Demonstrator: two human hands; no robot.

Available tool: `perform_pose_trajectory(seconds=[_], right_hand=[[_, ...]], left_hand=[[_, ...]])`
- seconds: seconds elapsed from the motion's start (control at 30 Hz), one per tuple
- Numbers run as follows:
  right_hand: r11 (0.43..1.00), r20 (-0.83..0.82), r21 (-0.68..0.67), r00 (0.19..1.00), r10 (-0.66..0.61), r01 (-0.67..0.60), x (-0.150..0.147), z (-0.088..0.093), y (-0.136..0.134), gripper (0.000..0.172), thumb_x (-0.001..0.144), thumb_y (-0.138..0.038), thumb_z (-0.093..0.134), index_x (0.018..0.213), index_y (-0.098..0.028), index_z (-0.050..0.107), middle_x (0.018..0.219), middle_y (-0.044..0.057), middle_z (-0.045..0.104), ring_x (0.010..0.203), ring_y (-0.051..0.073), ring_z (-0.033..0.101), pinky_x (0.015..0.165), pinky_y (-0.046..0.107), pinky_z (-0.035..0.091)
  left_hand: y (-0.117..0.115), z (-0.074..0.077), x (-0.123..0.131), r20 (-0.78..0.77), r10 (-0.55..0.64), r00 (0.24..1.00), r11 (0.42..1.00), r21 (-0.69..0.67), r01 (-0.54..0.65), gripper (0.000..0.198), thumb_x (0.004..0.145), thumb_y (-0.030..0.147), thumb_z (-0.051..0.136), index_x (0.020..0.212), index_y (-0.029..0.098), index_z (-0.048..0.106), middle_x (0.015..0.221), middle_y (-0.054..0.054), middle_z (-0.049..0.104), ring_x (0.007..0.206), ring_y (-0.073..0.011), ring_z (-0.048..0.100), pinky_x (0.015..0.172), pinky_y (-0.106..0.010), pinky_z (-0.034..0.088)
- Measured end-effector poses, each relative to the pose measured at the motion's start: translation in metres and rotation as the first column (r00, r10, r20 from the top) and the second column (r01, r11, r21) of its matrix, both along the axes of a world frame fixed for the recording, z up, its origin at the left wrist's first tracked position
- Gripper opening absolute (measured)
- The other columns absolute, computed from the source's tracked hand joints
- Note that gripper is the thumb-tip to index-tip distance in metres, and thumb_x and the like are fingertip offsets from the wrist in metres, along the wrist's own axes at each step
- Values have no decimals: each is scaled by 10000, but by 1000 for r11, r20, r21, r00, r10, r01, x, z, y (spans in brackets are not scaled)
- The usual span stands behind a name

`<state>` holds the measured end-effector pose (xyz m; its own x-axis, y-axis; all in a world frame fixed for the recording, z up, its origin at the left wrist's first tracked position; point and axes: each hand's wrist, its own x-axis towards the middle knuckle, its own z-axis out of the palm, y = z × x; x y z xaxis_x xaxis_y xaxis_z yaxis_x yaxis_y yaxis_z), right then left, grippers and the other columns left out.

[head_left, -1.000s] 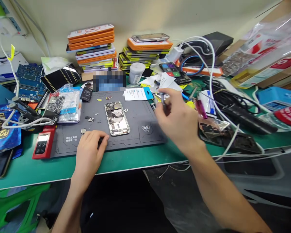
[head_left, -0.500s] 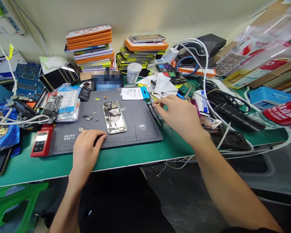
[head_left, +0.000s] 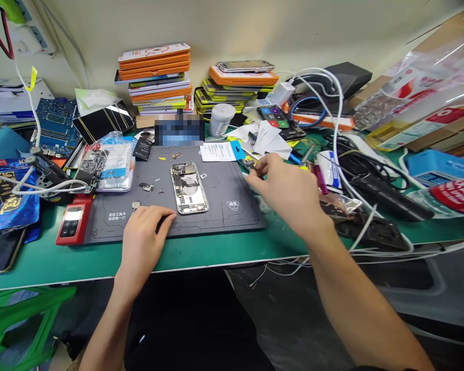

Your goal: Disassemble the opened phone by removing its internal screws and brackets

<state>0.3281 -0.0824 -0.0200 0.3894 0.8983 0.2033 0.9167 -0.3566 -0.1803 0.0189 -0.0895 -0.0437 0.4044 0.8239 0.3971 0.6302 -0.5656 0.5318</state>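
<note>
An opened phone (head_left: 189, 188) lies on the grey work mat (head_left: 232, 219), its inner parts showing. My left hand (head_left: 145, 234) rests on the mat's front edge, just left of the phone; its thumb and forefinger are apart and hold nothing. Beside the mat's right edge, my right hand (head_left: 288, 193) has its fingers closed round a dark screwdriver (head_left: 251, 164), mostly hidden by the hand. Small loose parts, including a metal piece (head_left: 135, 205) and a dark module (head_left: 146, 186), lie left of the phone. A black battery (head_left: 142, 148) is near the mat's back left corner.
A red control unit (head_left: 74, 220) sits at the mat's left end. Stacked orange boxes (head_left: 154, 64) and a white jar (head_left: 221, 120) stand at the back. Cables (head_left: 338, 123), a white packet (head_left: 328, 169) and a red-labelled bottle (head_left: 458, 195) crowd the right side.
My right hand has closed on the screwdriver that lay at the mat's right edge and lifted it from its place. My left hand stays on the mat. The view has shifted slightly.
</note>
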Motion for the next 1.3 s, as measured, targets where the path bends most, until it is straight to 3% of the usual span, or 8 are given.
perform_pose_trajectory(seconds=[0.07,0.13,0.2,0.7,0.93,1.07,1.17,1.3], right_hand=[[978,-63,204,997,54,-41,-10,2,-10,264,964,-318,550,1168,-181,647,947,129,808,781,284,759,723,413,540],[872,-205,465,940,275,-154,-22,0,-20,184,936,-272,587,1111,-217,595,930,88,816,731,237,761,683,377,575],[786,-280,572,844,457,-236,-33,-5,-28,132,937,-228,582,1060,-255,542,930,45,822,707,189,767,637,324,609],[732,-307,621,772,556,-281,-46,-27,-31,186,943,-187,595,1098,-263,528,952,26,807,706,164,759,586,285,636],[635,-246,719,749,615,-284,-52,-31,-27,461,1012,-153,547,1445,-286,457,961,28,745,769,189,764,583,315,645],[548,-299,781,591,749,-300,-76,-23,-23,443,1078,-218,553,1485,-353,441,1111,38,736,809,169,782,601,298,684],[547,-364,764,470,804,-343,-93,-25,-15,449,1103,-265,553,1514,-365,403,1169,30,719,685,118,737,623,291,707],[532,-347,750,450,823,-394,-101,-41,-6,484,1117,-253,513,1560,-363,352,1273,61,695,905,158,793,695,295,739]], left_hand=[[0,-1,-1,-1,-3,1000,1000,2,3,112,1098,244,617,1052,231,718,1051,-11,797,991,-220,678,928,-381,503],[0,-1,-1,0,-7,1000,1000,5,7,104,1097,244,619,1055,232,714,1047,-9,794,986,-219,674,923,-378,498],[0,-1,-2,1,-7,1000,1000,5,7,103,1099,250,618,1057,232,711,1047,-10,791,988,-220,672,919,-377,497],[-1,-1,-1,-8,-6,1000,1000,10,6,123,1107,259,593,1064,236,706,1065,-22,796,1002,-223,680,926,-396,519],[-2,-1,-1,9,2,1000,1000,13,-2,123,1110,242,590,1068,231,706,1043,-14,793,991,-215,680,907,-375,516],[-3,0,0,14,17,1000,1000,-8,-17,130,1112,235,586,1072,232,709,1036,-7,787,982,-212,676,902,-368,508],[-3,1,0,10,25,1000,999,-32,-25,126,1107,226,593,1059,235,710,1020,-7,784,984,-219,672,907,-374,504],[-4,1,1,14,13,1000,999,-30,-13,113,1101,218,607,1045,227,705,1011,0,780,982,-212,666,919,-369,501]])
